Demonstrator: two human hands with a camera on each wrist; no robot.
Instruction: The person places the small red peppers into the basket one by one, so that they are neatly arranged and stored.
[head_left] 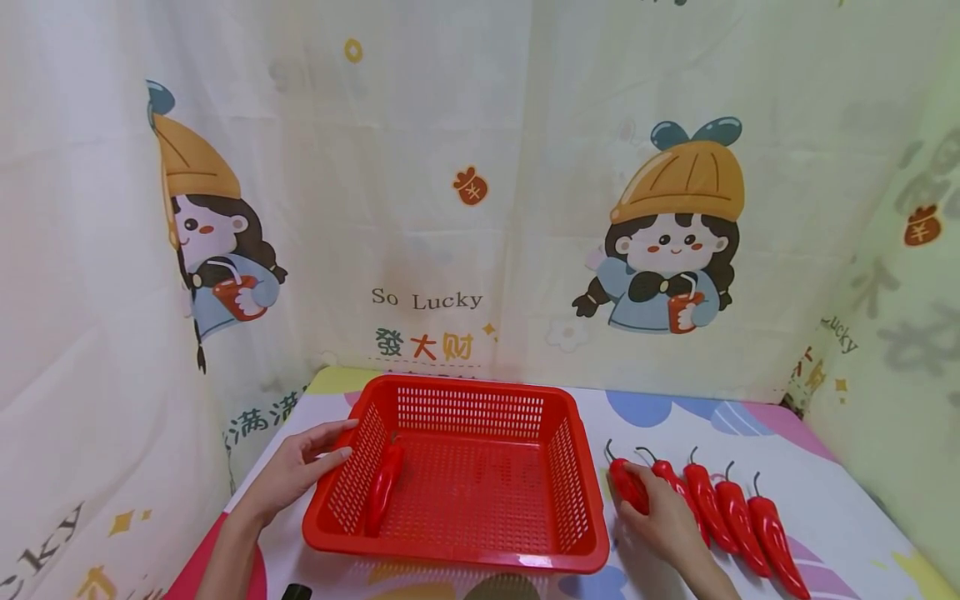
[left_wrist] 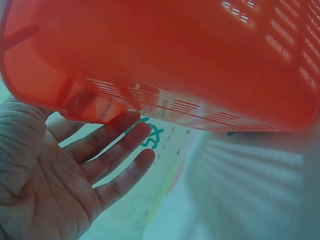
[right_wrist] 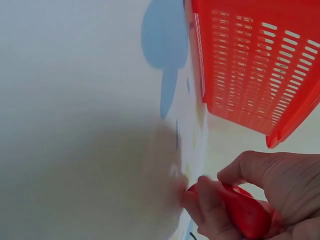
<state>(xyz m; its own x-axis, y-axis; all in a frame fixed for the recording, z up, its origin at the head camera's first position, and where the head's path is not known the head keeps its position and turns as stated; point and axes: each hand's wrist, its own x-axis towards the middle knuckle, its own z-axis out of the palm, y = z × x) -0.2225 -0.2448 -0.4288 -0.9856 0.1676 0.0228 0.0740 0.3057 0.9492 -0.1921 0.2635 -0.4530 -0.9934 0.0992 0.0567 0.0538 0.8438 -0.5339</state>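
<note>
A red plastic basket (head_left: 457, 551) with slotted walls stands on the table. One red chili pepper (head_left: 385, 487) lies inside, along the basket's left side. My left hand (head_left: 288, 473) is at the left rim; in the left wrist view its fingers (left_wrist: 117, 162) are fairly straight and touch the outer wall. To the right of the basket my right hand (head_left: 667, 523) grips another red chili pepper (head_left: 627, 483), its dark stem pointing away from me. The right wrist view shows the fingers curled round that chili pepper (right_wrist: 245, 210), low by the table surface.
Several more red chili peppers (head_left: 741, 521) lie side by side just right of my right hand. A patterned cloth (head_left: 517, 250) hangs behind and at both sides. A small black object (head_left: 297, 592) shows at the front edge of the view.
</note>
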